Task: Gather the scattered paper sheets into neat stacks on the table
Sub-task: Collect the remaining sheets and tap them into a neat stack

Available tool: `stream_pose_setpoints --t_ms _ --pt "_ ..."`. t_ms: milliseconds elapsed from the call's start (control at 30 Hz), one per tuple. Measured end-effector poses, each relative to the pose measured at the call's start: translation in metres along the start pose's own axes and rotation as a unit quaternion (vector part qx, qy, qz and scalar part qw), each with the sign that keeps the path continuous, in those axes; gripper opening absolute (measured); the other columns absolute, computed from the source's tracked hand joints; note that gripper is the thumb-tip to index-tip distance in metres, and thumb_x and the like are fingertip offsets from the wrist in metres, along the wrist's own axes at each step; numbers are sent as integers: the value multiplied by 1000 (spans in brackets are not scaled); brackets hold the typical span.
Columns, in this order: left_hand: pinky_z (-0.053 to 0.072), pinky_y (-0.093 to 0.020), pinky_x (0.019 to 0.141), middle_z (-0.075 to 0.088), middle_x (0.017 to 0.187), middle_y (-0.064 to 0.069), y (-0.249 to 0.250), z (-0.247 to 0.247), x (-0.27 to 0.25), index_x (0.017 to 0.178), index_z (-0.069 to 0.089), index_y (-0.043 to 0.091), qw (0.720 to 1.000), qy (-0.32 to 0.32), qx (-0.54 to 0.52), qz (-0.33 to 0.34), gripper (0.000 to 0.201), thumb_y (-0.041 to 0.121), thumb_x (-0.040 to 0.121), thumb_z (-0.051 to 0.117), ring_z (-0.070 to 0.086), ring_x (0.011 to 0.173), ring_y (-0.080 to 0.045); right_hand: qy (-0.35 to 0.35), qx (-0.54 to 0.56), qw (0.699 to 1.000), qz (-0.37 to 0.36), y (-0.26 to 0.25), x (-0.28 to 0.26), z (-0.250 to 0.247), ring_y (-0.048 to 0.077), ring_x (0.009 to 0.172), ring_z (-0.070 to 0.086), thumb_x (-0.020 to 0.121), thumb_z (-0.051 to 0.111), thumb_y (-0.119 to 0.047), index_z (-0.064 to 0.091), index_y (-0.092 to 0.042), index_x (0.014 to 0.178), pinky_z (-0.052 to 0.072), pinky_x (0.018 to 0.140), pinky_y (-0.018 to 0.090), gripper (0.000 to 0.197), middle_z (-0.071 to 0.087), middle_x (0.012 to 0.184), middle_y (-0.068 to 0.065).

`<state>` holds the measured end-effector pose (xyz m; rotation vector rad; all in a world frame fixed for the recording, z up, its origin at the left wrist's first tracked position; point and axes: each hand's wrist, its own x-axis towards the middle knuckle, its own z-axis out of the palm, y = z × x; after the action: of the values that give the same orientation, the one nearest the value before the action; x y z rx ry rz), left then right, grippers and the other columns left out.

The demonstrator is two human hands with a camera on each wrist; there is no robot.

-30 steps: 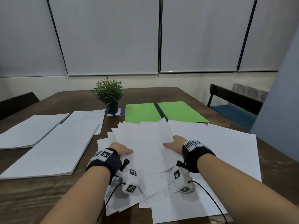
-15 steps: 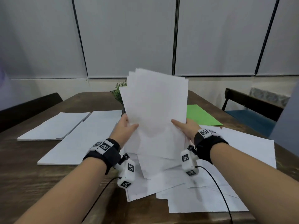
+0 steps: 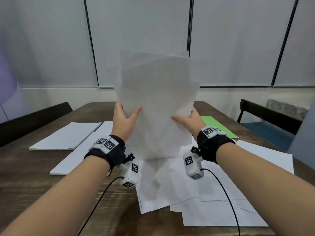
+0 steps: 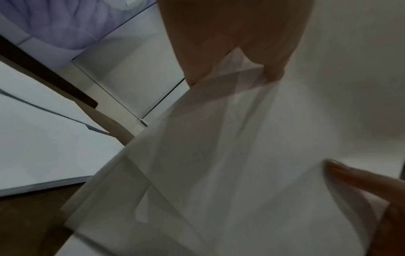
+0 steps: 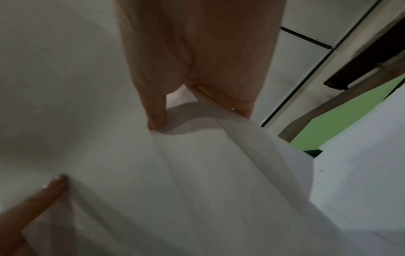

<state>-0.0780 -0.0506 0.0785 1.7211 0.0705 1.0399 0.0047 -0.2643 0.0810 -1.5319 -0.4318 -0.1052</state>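
Note:
A bundle of white sheets (image 3: pixel 156 106) stands upright in front of me, its lower edge just above the loose paper on the table. My left hand (image 3: pixel 125 116) grips its left edge, thumb on the near face, fingers behind. My right hand (image 3: pixel 188 119) grips the right edge the same way. The sheets (image 4: pixel 230 155) fill the left wrist view, with my thumb at lower right. In the right wrist view the bundle (image 5: pixel 175 173) shows uneven, stepped edges. More scattered white sheets (image 3: pixel 196 193) lie under my wrists.
Two neat white stacks (image 3: pixel 68 135) lie on the wooden table (image 3: pixel 25 176) at the left. A green sheet (image 3: pixel 218 125) lies at the back right, beside a dark chair (image 3: pixel 265 116). Another dark chair back (image 3: pixel 34 120) stands at the left.
Both hands have lifted the gathered sheets from flat on the table to upright and then higher. The plant is now hidden behind them.

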Motion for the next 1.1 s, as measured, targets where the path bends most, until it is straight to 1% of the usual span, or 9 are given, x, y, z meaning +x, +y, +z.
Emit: stream_pose_setpoints --t_ms 133,233,333,467,600,700,833,933,1100 --pt "44 -26 95 60 110 6 0 1 -1 114 45 15 1000 -14 0 16 32 18 89 64 58 104 -4 10 -26 1000 7 2 0 5 24 106 64 82 73 -10 52 -10 123 50 98 41 45 65 118 11" --pt "43 -21 95 59 112 1 4 4 2 118 42 6 999 -3 15 41 31 5 91 57 56 99 3 10 -43 999 -13 -6 0 7 21 97 65 83 68 -4 56 -14 114 53 89 35 35 67 110 7" --pt "39 -36 107 53 133 -10 9 9 11 141 31 9 998 -6 28 58 57 8 90 56 52 122 -17 3 -53 998 -47 -21 3 10 20 90 64 81 63 4 57 -15 107 53 80 30 33 67 100 5" --pt "35 -36 111 43 144 2 13 14 12 147 22 21 996 -20 22 82 76 17 85 66 43 131 -10 -45 -1 998 -37 -26 5 18 18 103 64 79 72 0 47 -18 122 50 93 32 53 65 112 3" --pt "29 -36 115 30 152 3 -6 10 7 149 12 26 1000 3 -13 10 96 35 77 74 31 138 -5 -18 24 1000 5 -6 6 16 20 107 63 77 78 -10 42 -17 121 48 100 39 58 65 114 4" --pt "40 -26 105 46 138 1 -10 10 2 145 20 15 1000 -12 -24 -10 77 25 85 68 49 124 -11 -4 25 999 22 5 4 15 21 104 64 77 78 -12 43 -18 119 50 97 41 55 65 110 3" --pt "40 -13 92 55 125 -2 9 17 3 137 32 7 999 18 -17 34 48 11 94 54 56 110 -11 34 51 998 -11 -6 8 18 13 79 62 84 64 2 43 -15 112 52 77 28 38 63 91 -2" --pt "41 -18 97 53 128 -1 7 16 9 136 33 8 998 50 -34 11 48 15 94 54 54 111 -11 52 45 997 -24 -7 13 18 19 84 63 83 62 1 45 -15 108 52 82 35 34 64 93 2" --pt "44 -37 98 53 124 -4 -42 15 -19 133 26 12 988 -19 -47 -148 44 26 98 49 55 112 -21 27 -22 998 51 45 2 21 22 92 63 84 67 -7 46 -18 111 50 95 41 36 65 99 3"
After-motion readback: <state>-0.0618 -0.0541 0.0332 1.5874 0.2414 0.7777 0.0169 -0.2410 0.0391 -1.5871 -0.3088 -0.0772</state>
